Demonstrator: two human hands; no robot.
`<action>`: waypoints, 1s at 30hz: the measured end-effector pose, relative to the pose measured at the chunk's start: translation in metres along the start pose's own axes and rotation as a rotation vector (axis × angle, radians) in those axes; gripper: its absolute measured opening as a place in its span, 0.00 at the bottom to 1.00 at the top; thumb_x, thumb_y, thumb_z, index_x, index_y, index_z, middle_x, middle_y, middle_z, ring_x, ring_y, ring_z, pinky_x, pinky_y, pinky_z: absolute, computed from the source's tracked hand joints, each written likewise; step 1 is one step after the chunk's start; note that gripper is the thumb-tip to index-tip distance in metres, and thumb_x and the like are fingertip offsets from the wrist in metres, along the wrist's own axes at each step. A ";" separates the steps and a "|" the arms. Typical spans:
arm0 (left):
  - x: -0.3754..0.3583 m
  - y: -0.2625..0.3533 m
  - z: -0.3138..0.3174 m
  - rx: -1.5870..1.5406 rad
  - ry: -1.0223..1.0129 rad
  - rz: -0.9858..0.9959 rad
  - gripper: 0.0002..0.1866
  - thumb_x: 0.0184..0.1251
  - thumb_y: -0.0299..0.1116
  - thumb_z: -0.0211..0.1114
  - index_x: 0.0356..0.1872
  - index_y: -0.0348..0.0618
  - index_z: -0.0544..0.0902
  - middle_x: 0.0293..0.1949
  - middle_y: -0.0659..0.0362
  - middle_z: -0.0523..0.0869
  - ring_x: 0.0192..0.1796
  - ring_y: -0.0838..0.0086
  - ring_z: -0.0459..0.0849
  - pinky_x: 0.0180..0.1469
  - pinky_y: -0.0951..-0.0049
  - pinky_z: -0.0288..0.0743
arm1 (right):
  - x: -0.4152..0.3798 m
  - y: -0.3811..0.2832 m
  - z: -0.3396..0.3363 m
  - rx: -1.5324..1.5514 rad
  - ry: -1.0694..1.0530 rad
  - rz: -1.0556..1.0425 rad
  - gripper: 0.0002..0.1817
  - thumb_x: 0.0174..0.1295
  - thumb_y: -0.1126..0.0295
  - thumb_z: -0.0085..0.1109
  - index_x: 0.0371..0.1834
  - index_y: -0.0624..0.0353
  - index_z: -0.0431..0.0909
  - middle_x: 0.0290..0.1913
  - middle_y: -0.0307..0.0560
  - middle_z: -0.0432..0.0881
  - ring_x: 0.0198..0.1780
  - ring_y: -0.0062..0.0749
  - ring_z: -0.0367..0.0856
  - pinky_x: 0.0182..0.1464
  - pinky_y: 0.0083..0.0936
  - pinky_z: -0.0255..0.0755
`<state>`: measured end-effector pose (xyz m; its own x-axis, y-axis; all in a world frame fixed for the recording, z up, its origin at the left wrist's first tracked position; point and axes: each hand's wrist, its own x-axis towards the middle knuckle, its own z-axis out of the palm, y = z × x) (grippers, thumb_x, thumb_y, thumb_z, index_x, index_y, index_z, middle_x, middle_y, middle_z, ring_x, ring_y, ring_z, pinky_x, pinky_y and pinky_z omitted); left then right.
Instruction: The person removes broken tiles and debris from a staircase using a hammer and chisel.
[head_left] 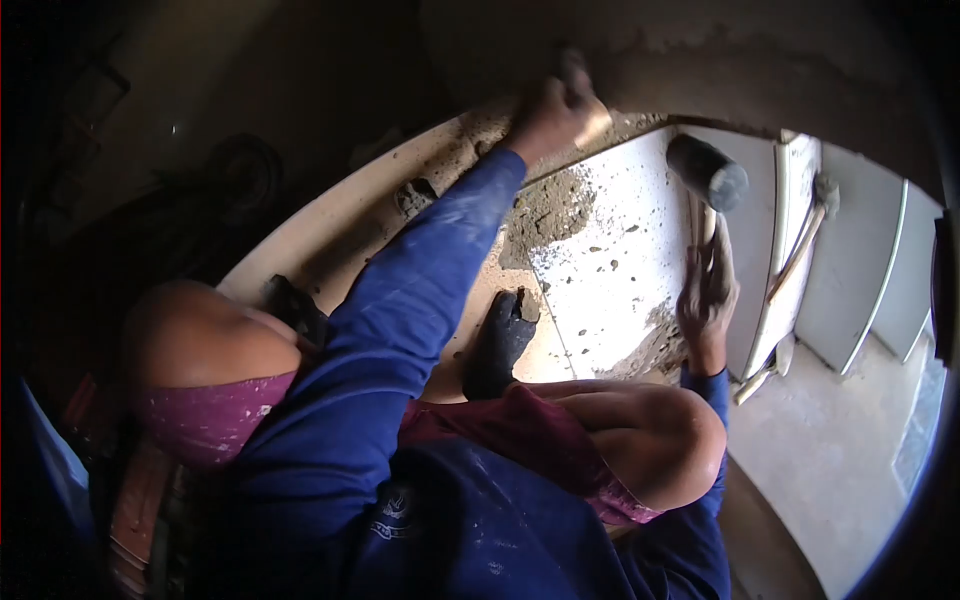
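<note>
My left hand (560,115) is closed beside the dark wall, at the far edge of the mortar-strewn step. A dark blurred piece shows at its fingers; what it holds is hidden. On the right, my right hand (708,290) is wrapped round the short handle of a black rubber mallet (708,172). The mallet's head is over the right end of a white slab (610,290), which is spotted with grey crumbs. Wet mortar (548,212) lies along the slab's left edge.
Stairs (845,250) descend on the right, with a hammer-like tool (800,250) lying across them and another small tool (765,375) lower down. My dark-covered foot (500,345) is beside the slab. A dark wall (760,85) curves behind the step.
</note>
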<state>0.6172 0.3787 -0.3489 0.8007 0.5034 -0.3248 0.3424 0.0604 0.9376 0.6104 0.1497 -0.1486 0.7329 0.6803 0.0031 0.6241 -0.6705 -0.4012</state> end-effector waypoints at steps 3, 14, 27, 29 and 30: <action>0.005 0.008 -0.025 -0.151 0.106 0.324 0.16 0.60 0.42 0.63 0.31 0.35 0.83 0.25 0.53 0.87 0.32 0.66 0.87 0.38 0.65 0.80 | -0.069 0.032 0.026 0.425 0.115 0.381 0.24 0.72 0.73 0.50 0.70 0.65 0.63 0.33 0.37 0.78 0.29 0.14 0.73 0.28 0.12 0.65; -0.008 0.021 0.008 0.245 0.005 0.343 0.20 0.58 0.49 0.62 0.33 0.40 0.84 0.31 0.41 0.85 0.41 0.47 0.85 0.42 0.58 0.79 | -0.131 0.036 0.066 0.666 0.244 0.626 0.24 0.72 0.73 0.50 0.70 0.62 0.64 0.24 0.30 0.69 0.22 0.10 0.62 0.22 0.12 0.55; -0.058 0.012 0.055 0.441 -0.032 0.673 0.12 0.57 0.22 0.63 0.42 0.47 0.80 0.39 0.50 0.82 0.44 0.55 0.82 0.49 0.58 0.76 | -0.081 0.014 -0.007 0.650 0.451 0.170 0.27 0.71 0.79 0.46 0.73 0.66 0.57 0.30 0.40 0.77 0.24 0.12 0.66 0.24 0.13 0.62; -0.068 0.012 0.063 0.529 0.008 0.640 0.13 0.56 0.21 0.61 0.43 0.45 0.79 0.41 0.51 0.81 0.46 0.54 0.81 0.51 0.57 0.74 | -0.066 0.010 -0.009 0.899 0.572 -0.094 0.29 0.71 0.79 0.46 0.74 0.65 0.52 0.32 0.47 0.76 0.21 0.14 0.67 0.19 0.13 0.60; -0.071 0.015 0.064 0.448 -0.018 0.606 0.11 0.57 0.22 0.55 0.41 0.44 0.77 0.41 0.47 0.79 0.48 0.50 0.79 0.60 0.51 0.67 | -0.059 0.004 -0.001 1.036 0.592 -0.189 0.28 0.71 0.77 0.46 0.74 0.64 0.54 0.30 0.46 0.75 0.23 0.14 0.67 0.23 0.13 0.63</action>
<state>0.5967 0.2888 -0.3192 0.9190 0.3224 0.2269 0.0030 -0.5811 0.8138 0.5705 0.1066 -0.1493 0.8333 0.3191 0.4514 0.4201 0.1651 -0.8923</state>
